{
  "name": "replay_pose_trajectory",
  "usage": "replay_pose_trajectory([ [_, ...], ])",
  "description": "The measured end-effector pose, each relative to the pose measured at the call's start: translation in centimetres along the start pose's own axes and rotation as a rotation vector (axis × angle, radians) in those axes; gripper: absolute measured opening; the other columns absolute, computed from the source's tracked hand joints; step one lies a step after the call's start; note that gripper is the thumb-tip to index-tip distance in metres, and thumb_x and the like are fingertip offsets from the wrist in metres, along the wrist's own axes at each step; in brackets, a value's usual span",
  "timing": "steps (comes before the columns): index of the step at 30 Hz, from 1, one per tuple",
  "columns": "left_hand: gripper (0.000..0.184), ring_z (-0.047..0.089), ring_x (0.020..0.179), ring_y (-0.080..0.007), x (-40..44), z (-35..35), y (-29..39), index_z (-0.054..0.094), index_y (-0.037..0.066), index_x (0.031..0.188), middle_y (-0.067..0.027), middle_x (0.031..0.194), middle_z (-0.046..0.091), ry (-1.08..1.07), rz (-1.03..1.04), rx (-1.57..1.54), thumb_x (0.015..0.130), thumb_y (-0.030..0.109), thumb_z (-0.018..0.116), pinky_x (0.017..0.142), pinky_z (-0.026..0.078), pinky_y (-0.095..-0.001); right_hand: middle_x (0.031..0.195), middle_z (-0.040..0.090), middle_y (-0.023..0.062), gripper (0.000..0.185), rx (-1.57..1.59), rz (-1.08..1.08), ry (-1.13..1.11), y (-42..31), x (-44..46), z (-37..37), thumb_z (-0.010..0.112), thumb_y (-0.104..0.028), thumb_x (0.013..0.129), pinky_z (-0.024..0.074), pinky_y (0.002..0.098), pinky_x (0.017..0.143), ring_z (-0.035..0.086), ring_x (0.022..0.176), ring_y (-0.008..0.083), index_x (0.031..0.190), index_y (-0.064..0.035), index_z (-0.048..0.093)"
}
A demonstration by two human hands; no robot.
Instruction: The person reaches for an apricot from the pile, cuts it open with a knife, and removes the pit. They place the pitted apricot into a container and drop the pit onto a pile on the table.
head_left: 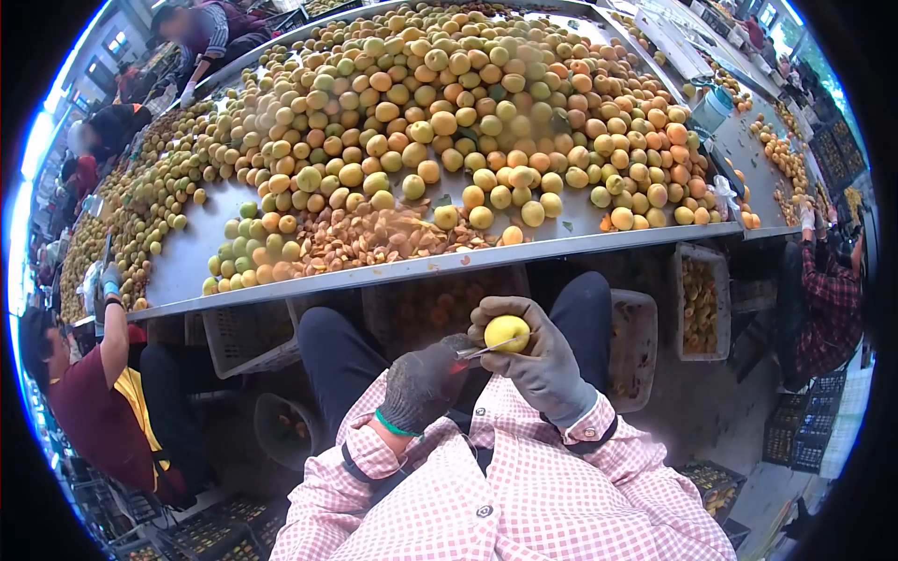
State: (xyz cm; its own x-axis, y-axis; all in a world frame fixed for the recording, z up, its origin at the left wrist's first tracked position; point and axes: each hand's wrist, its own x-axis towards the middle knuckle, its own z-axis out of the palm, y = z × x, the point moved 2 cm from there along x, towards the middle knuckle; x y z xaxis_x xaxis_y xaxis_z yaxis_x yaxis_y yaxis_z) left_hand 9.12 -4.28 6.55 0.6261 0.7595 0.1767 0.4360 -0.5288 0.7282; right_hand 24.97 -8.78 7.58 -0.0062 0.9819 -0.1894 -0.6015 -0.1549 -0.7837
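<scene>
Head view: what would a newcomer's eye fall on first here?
The big heap of yellow-orange fruit covering much of the metal table across the top. Then, below the table's near edge, a single yellow fruit in the gloved right hand, with a knife held at it by the gloved left hand.

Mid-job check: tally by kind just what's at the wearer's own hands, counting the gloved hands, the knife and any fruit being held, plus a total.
Gloved hands, left hand and right hand: 2
Knife, in the left: 1
Yellow fruit, in the right: 1
Total: 4
</scene>
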Motion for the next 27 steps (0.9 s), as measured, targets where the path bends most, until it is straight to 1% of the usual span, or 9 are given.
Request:
replay_pose_trajectory([
  [3, 0.031, 0.065, 0.082, -0.0347, 0.3, -0.8, 0.4, 0.063, 0.009, 0.104, -0.0147, 0.09, 0.066, -0.023, -0.022, 0.024, 0.074, 0.007, 0.067, 0.067, 0.052, -0.0371, 0.115, 0.055, 0.0064, 0.055, -0.076, -0.047, -0.076, -0.1, -0.2, -0.3, 0.065, 0.012, 0.077, 0.042, 0.0326, 0.102, 0.054, 0.115, 0.0188, 0.125, -0.005, 0.044],
  [4, 0.031, 0.065, 0.082, -0.0347, 0.4, -1.0, 0.5, 0.063, 0.009, 0.104, -0.0147, 0.09, 0.066, -0.023, -0.024, 0.024, 0.074, 0.007, 0.067, 0.067, 0.052, -0.0371, 0.115, 0.055, 0.0064, 0.055, -0.075, -0.046, -0.077, -0.1, -0.3, -0.3, 0.065, 0.012, 0.077, 0.042, 0.0326, 0.102, 0.054, 0.115, 0.0188, 0.125, -0.005, 0.044],
  [6, 0.032, 0.065, 0.082, -0.0344, 0.4, -1.0, 0.5, 0.064, 0.01, 0.105, -0.0145, 0.092, 0.066, -0.073, -0.033, 0.079, 0.074, 0.006, 0.066, 0.068, 0.052, -0.0369, 0.12, 0.053, 0.0092, 0.05, -0.016, -0.004, -0.073, -0.2, -0.4, -0.1, 0.068, 0.008, 0.077, 0.0451, 0.0251, 0.095, 0.053, 0.109, 0.0139, 0.12, -0.007, 0.046],
  [9, 0.034, 0.065, 0.082, -0.0343, 0.3, -1.4, 0.5, 0.064, 0.01, 0.106, -0.0151, 0.092, 0.066, -0.042, 0.037, 0.093, 0.072, 0.005, 0.065, 0.067, 0.053, -0.0374, 0.123, 0.053, 0.0098, 0.048, 0.034, 0.036, -0.088, -0.2, -0.4, 0.1, 0.067, 0.007, 0.079, 0.0435, 0.0263, 0.097, 0.052, 0.112, 0.0148, 0.12, -0.0072, 0.046],
  [13, 0.036, 0.065, 0.08, -0.0346, -0.3, -1.2, -0.3, 0.064, 0.01, 0.106, -0.0157, 0.092, 0.066, -0.087, 0.013, 0.18, 0.071, 0.005, 0.064, 0.067, 0.053, -0.0387, 0.123, 0.052, 0.01, 0.047, -0.021, 0.045, -0.117, -0.6, -0.4, -0.2, 0.066, 0.007, 0.079, 0.042, 0.0275, 0.1, 0.051, 0.114, 0.0153, 0.12, -0.0071, 0.046],
  [15, 0.038, 0.063, 0.069, -0.0321, -0.2, -1.3, -0.2, 0.06, 0.011, 0.111, -0.013, 0.083, 0.063, -0.021, 0.136, 0.23, 0.073, 0.011, 0.067, 0.056, 0.049, -0.0401, 0.123, 0.052, 0.0102, 0.046, -0.095, 0.028, -0.129, -0.7, -0.4, -0.3, 0.066, 0.007, 0.08, 0.0412, 0.0283, 0.101, 0.051, 0.115, 0.0156, 0.12, -0.0066, 0.046],
  [21, 0.041, 0.061, 0.066, -0.0324, 0.0, -1.2, 0.3, 0.057, 0.01, 0.112, -0.0126, 0.078, 0.061, 0.025, 0.142, 0.196, 0.072, 0.011, 0.067, 0.055, 0.048, -0.0413, 0.122, 0.053, 0.0101, 0.045, -0.009, 0.06, -0.11, -0.9, -0.6, -0.2, 0.065, 0.007, 0.081, 0.0406, 0.0288, 0.102, 0.05, 0.118, 0.0162, 0.119, -0.0064, 0.046],
  [25, 0.04, 0.061, 0.066, -0.0322, 0.4, -1.2, 0.6, 0.057, 0.011, 0.112, -0.0122, 0.077, 0.061, -0.012, 0.105, 0.231, 0.073, 0.011, 0.066, 0.055, 0.048, -0.0415, 0.12, 0.053, 0.0101, 0.045, 0.018, 0.039, -0.1, -0.3, -0.5, -0.3, 0.065, 0.007, 0.08, 0.0396, 0.0293, 0.103, 0.05, 0.119, 0.0166, 0.118, -0.0065, 0.046],
  [27, 0.042, 0.064, 0.079, -0.0357, 0.5, -1.1, 0.4, 0.063, 0.01, 0.11, -0.0162, 0.091, 0.066, -0.02, 0.001, 0.225, 0.068, 0.005, 0.066, 0.064, 0.052, -0.0403, 0.119, 0.053, 0.0095, 0.043, 0.149, -0.014, -0.034, 0.2, -0.4, 0.2, 0.065, 0.006, 0.08, 0.0412, 0.0271, 0.1, 0.05, 0.116, 0.0156, 0.118, -0.0059, 0.047],
])
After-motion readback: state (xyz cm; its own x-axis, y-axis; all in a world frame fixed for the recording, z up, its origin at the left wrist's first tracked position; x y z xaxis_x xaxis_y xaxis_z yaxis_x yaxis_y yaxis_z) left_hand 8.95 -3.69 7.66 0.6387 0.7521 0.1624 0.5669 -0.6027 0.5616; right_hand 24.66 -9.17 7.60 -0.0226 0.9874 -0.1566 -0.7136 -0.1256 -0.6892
